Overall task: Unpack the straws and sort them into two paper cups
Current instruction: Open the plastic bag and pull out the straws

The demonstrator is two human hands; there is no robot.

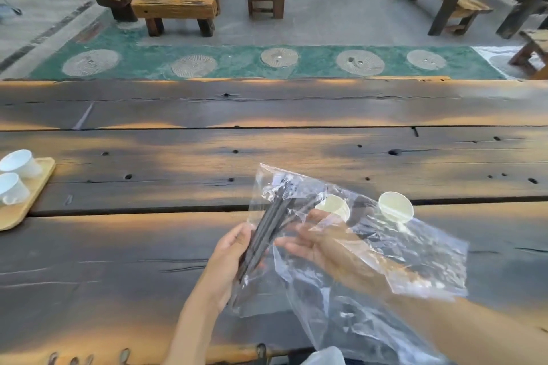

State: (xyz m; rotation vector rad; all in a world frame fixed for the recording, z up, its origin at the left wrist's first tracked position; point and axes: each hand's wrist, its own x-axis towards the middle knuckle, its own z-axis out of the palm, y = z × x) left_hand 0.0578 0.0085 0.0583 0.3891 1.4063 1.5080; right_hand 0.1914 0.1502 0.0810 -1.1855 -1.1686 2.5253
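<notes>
The left grip [234, 249] holds the bundle of thin black straws [268, 224] through the clear plastic bag [385, 252], the right hand [314, 243] lies open-fingered inside it, and two white paper cups [396, 206], just beyond, look still empty, so sorting is not begun.

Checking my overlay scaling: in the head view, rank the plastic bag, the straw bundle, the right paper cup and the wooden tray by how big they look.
1. plastic bag, clearly largest.
2. straw bundle and wooden tray: unsure, since the frame edge cuts the tray off.
3. right paper cup, smallest, partly behind the bag.

The bag and straws are held nearer the camera, so they look enlarged.
</notes>
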